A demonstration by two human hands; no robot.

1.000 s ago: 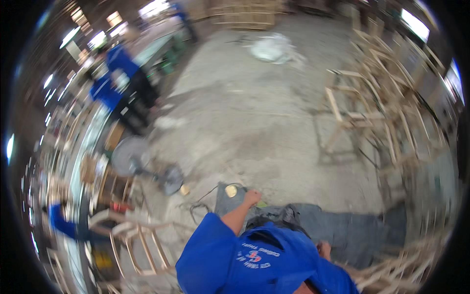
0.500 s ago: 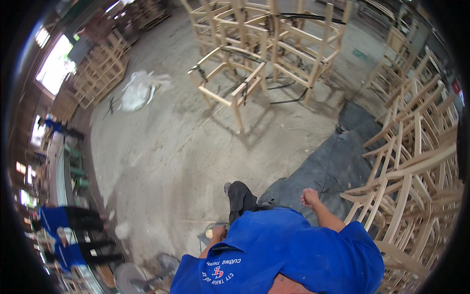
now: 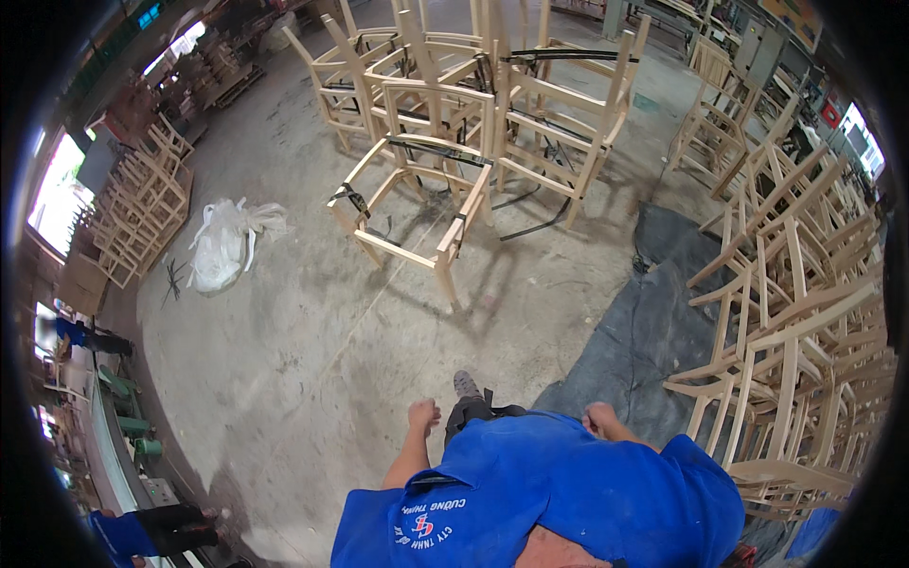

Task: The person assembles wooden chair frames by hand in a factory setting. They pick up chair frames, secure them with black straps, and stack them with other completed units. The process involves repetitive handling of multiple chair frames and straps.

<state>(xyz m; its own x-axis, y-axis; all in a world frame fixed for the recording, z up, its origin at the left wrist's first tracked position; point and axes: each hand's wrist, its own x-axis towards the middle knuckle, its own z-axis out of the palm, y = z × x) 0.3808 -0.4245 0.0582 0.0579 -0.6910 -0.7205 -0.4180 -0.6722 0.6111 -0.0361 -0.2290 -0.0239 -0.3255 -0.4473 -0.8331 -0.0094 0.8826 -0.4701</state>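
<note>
My left hand (image 3: 424, 415) hangs beside my left leg, fingers curled in, with nothing showing in it. My right hand (image 3: 598, 417) is at my right side next to the blue shirt, also curled and with nothing visible in it. Neither hand touches any object. In front of me on the concrete stands a bare wooden chair frame (image 3: 404, 256) with black straps around its seat rails. Behind it several more strapped chair frames (image 3: 559, 133) stand close together.
Stacked wooden chair frames (image 3: 786, 331) line my right side. A dark sheet (image 3: 625, 331) lies on the floor there. Clear plastic wrapping (image 3: 222, 246) lies to the left, near more stacked frames (image 3: 142, 218). A person in blue (image 3: 142, 535) is beside a long machine (image 3: 114, 454) at left.
I have stepped forward, and the strapped chair frames sit lower and nearer in view. My left hand has swung forward and my right hand back. People at left have slid down the picture.
</note>
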